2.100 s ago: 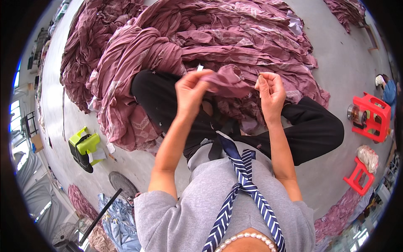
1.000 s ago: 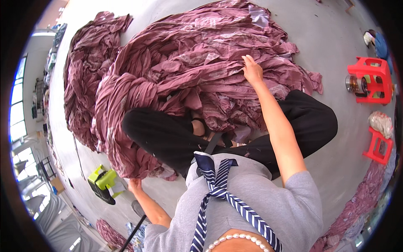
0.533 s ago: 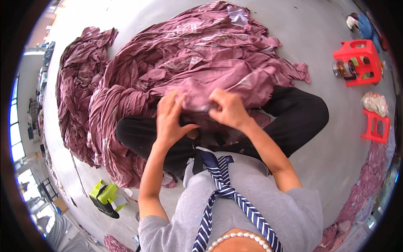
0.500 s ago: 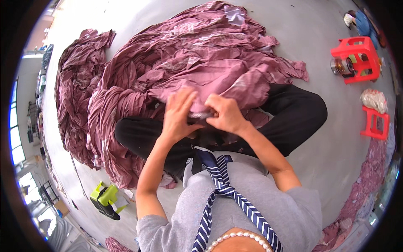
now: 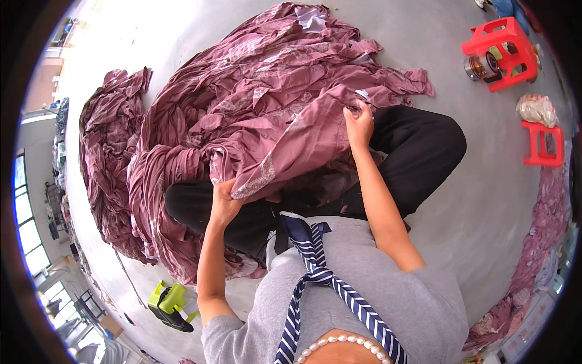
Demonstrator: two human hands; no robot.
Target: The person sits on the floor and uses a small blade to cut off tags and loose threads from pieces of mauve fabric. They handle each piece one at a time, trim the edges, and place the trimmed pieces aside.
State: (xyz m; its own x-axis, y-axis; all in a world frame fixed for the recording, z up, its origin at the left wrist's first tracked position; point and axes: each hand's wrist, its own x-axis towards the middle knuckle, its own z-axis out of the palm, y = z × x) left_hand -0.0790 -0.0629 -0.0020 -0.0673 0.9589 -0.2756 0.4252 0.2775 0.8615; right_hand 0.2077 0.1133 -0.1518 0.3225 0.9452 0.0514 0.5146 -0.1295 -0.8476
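Stretching a dusty-pink cloth (image 5: pixel 297 142) over black trousers (image 5: pixel 424 136), seated cross-legged on a grey floor (image 5: pixel 436 200). From left to right, facing a smaller crumpled pile (image 5: pixel 112 170), then a much larger heap (image 5: pixel 267 73) of matching fabric; judging by this, opened out only in the held part, with most left bunched. Gripping the cloth's near edge at left, left hand (image 5: pixel 226 203) closed firmly; spanning the middle with fabric slanting upward, fairly taut; pinching the far edge at right, right hand (image 5: pixel 359 124) closed just below a small white patch (image 5: pixel 362 94). Impossible to tell whether joined to the heap.
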